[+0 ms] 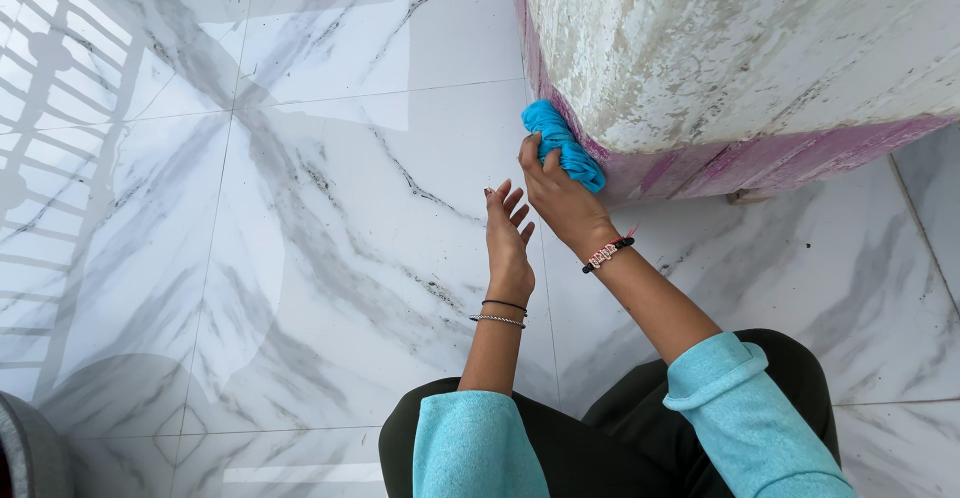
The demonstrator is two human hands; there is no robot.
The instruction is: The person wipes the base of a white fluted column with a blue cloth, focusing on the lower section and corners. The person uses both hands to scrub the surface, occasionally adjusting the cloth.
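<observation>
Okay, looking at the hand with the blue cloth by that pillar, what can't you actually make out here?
Head view only:
- Blue cloth: partly hidden under the right hand, so the grip's inner side is unseen.
- White pillar: cut off by the top and right edges.
- Left hand: palm faces away; contact with the marble floor is unclear.
- Grey object: cut off at bottom-left corner.

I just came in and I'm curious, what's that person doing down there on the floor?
A person is crouched on a shiny marble-pattern tiled floor. Their right hand holds a bunched-up blue cloth in a closed grip and presses it against the pink lower edge of a big whitish, worn-looking block. Their left hand is open, fingers spread, hovering just beside it and holding nothing.
</observation>
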